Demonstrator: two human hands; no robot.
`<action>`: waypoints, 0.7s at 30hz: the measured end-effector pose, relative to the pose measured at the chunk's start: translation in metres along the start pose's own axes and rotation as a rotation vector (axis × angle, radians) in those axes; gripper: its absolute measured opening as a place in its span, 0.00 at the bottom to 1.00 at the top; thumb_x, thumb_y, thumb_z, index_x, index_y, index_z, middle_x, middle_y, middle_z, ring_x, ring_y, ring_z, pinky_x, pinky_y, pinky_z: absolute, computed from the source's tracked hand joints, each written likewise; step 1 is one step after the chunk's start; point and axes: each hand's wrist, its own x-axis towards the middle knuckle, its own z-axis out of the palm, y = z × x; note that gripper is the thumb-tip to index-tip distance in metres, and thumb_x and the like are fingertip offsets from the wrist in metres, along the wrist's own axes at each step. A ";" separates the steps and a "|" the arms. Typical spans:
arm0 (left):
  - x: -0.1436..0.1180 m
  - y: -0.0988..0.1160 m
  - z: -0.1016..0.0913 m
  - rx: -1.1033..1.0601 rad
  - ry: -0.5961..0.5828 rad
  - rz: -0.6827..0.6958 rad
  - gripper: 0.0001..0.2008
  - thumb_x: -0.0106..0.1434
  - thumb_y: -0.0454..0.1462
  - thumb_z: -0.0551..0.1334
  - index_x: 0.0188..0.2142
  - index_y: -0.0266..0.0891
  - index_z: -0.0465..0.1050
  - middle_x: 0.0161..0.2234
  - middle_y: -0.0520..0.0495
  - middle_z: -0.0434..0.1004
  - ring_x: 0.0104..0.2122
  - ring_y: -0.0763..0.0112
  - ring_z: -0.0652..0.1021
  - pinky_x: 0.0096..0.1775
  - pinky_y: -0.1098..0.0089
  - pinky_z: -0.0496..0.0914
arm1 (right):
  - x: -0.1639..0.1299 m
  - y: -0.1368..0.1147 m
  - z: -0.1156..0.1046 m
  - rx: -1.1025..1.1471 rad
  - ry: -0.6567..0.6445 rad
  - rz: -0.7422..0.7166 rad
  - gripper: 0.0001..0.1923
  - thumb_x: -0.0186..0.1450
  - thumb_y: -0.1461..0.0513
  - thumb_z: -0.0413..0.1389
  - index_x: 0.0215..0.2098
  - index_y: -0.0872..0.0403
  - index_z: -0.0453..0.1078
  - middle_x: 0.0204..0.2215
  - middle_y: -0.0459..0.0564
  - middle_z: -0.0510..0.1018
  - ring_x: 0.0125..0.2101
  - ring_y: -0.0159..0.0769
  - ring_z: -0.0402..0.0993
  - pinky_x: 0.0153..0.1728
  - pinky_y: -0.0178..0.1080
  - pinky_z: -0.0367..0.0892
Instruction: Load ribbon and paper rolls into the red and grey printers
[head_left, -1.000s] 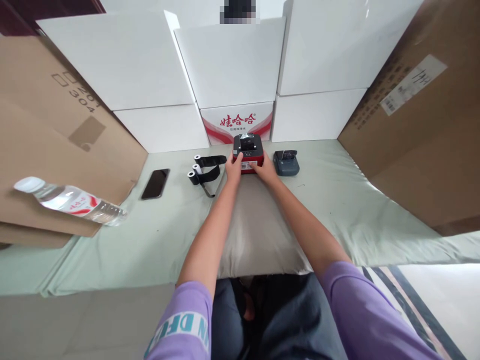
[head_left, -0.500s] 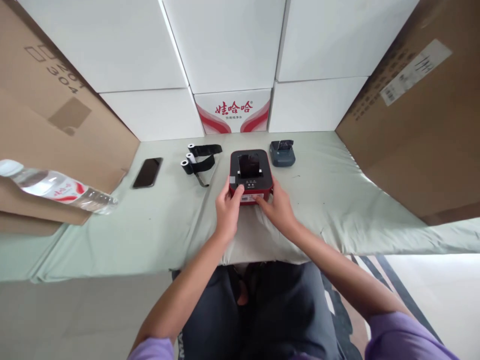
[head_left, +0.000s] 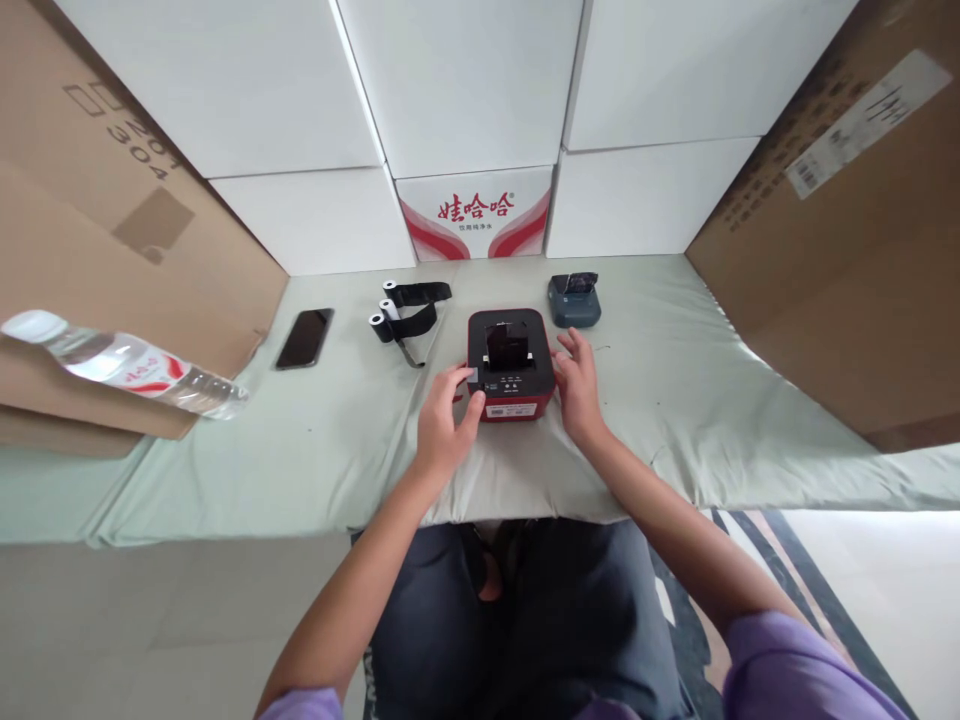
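Note:
A red printer with a black top [head_left: 512,407] rests on the cloth-covered table in front of me. A dark glossy strip [head_left: 508,346] stands up out of its top slot. My left hand [head_left: 446,415] is at its left front corner, thumb and fingers apart, fingertips touching the corner. My right hand [head_left: 579,385] lies along its right side with fingers spread and partly raised; whether its thumb touches the side I cannot tell. Behind and to the right is a smaller dark blue-grey printer [head_left: 574,308] with a dark strip at its top.
Several small rolls with black tape [head_left: 409,325] lie left of the printer. Farther left are a phone [head_left: 305,338] and a water bottle [head_left: 135,368] on its side. Cardboard boxes [head_left: 217,250] [head_left: 840,300] flank the table [head_left: 300,460]; white boxes [head_left: 465,90] wall the back.
The red printer sits slightly nearer to me. Both hands have loosened: the right thumb has left the printer's front and the right fingers have spread. The view has shifted a little.

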 end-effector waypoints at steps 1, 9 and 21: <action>0.002 -0.002 -0.001 0.034 0.022 0.024 0.17 0.75 0.50 0.58 0.53 0.46 0.76 0.55 0.39 0.75 0.55 0.56 0.77 0.51 0.60 0.76 | 0.008 0.004 0.002 -0.013 0.034 0.019 0.33 0.70 0.48 0.50 0.71 0.44 0.55 0.70 0.57 0.63 0.64 0.44 0.72 0.62 0.54 0.71; 0.015 -0.004 0.010 0.094 0.101 0.054 0.15 0.77 0.43 0.51 0.32 0.44 0.65 0.39 0.45 0.69 0.46 0.60 0.76 0.52 0.59 0.70 | 0.011 0.030 0.009 -0.102 0.056 -0.028 0.27 0.71 0.47 0.46 0.62 0.49 0.62 0.63 0.59 0.72 0.62 0.44 0.72 0.63 0.53 0.69; 0.013 0.000 0.011 0.136 0.086 0.014 0.14 0.76 0.41 0.53 0.31 0.45 0.64 0.38 0.45 0.72 0.44 0.60 0.74 0.50 0.61 0.68 | 0.013 0.033 0.013 -0.098 0.076 -0.019 0.29 0.71 0.43 0.41 0.62 0.49 0.60 0.60 0.57 0.71 0.54 0.40 0.75 0.56 0.47 0.73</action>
